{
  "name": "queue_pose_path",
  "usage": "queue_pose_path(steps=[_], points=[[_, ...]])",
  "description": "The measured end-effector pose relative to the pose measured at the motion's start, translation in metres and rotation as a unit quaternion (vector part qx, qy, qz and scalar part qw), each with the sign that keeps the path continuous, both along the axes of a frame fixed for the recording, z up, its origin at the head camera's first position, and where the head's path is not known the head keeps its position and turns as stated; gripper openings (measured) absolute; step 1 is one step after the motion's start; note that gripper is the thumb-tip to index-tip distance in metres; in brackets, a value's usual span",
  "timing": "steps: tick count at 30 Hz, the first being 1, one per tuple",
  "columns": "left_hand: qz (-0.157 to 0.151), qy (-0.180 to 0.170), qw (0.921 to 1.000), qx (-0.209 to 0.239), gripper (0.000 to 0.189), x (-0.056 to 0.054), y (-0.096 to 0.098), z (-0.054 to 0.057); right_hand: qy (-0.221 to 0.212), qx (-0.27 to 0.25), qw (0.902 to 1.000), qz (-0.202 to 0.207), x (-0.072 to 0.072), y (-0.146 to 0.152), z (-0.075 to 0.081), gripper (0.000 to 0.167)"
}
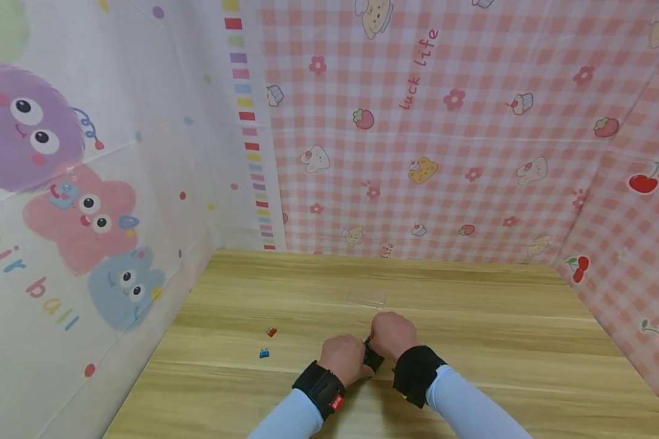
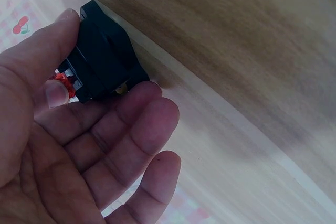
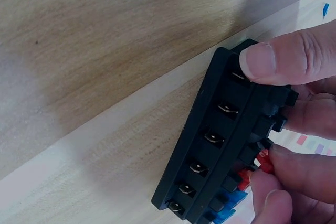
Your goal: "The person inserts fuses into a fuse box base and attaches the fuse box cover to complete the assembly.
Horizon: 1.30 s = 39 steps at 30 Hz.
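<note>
My left hand (image 1: 343, 358) grips one end of a black fuse block (image 3: 207, 153), its thumb along the edge. The block is tilted above the wooden table, and a row of metal terminals shows along its side in the right wrist view. With thumb and finger, my right hand (image 1: 393, 335) pinches a red blade fuse (image 3: 264, 161) at the block's slots. Beside it, another red piece and blue fuses (image 3: 229, 206) sit in the block. In the head view both hands hide most of the block. How deep the pinched fuse sits cannot be told.
A loose red fuse (image 1: 271, 332) and a loose blue fuse (image 1: 264, 353) lie on the table (image 1: 225, 390) to the left. Behind the hands lies a clear plastic piece (image 1: 367, 297). Patterned cloth (image 1: 417, 201) walls stand at the back and both sides.
</note>
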<state>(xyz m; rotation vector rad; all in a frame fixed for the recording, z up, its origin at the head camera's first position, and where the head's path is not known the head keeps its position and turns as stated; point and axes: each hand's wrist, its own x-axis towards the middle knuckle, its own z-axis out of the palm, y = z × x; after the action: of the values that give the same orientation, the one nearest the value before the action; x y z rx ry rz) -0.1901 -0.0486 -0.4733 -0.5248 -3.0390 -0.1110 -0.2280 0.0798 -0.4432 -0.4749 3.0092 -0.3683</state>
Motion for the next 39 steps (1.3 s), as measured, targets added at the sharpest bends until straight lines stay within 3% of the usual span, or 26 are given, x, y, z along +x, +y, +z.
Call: queue_pose_path(steps=[5, 11, 21, 39], points=[[-0.002, -0.006, 1.0000, 0.005, 0.043, -0.0001, -0.0001, -0.0004, 0.010, 0.002, 0.9999, 0.008, 0.0010, -0.0027, -0.0017, 0.028], [-0.004, 0.011, 0.9999, 0.007, 0.043, -0.0012, -0.0007, -0.0027, 0.026, -0.009, 0.9995, 0.017, 0.0008, -0.0039, -0.0043, 0.029], [-0.007, 0.009, 0.9999, 0.005, 0.043, -0.0012, -0.0004, -0.0017, -0.015, -0.029, 0.9994, 0.013, -0.0002, -0.0003, -0.0002, 0.021], [-0.007, -0.005, 0.9999, 0.014, 0.041, -0.0017, -0.0008, -0.0006, -0.015, -0.020, 0.9996, 0.015, -0.0012, -0.0031, 0.0017, 0.025]])
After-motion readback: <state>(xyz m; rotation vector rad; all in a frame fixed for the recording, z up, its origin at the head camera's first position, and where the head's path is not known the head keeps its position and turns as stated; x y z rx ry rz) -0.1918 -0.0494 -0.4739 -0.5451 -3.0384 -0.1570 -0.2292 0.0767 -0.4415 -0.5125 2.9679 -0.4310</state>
